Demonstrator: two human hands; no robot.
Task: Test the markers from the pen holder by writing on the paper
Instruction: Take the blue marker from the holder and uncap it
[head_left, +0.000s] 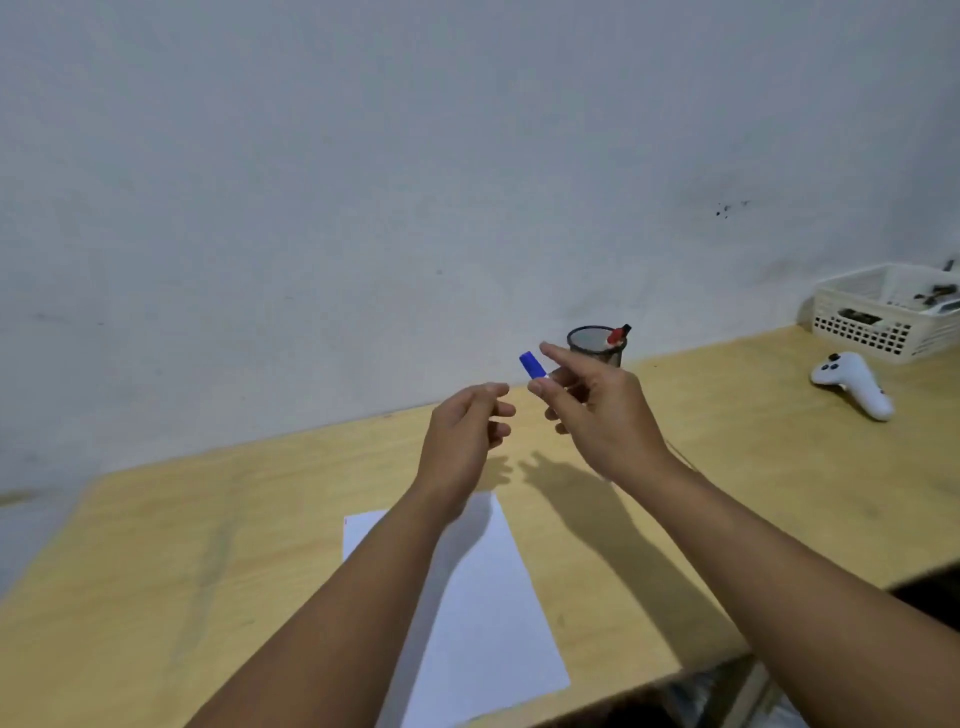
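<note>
Right hand (597, 410) pinches blue-capped marker (533, 365), barrel hidden behind fingers | left hand (462, 431) loosely curled, empty, just beside | smooth white paper (488, 613) near, partly under forearms | mesh pen holder (596, 345) far, red marker (617, 335) inside | wooden table (208, 545)

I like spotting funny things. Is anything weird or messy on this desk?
Nothing is spilled or broken. The white sheet of paper lies a little crooked on the pale wooden table. A white game controller beside the white plastic basket seems unrelated to marker testing.
</note>
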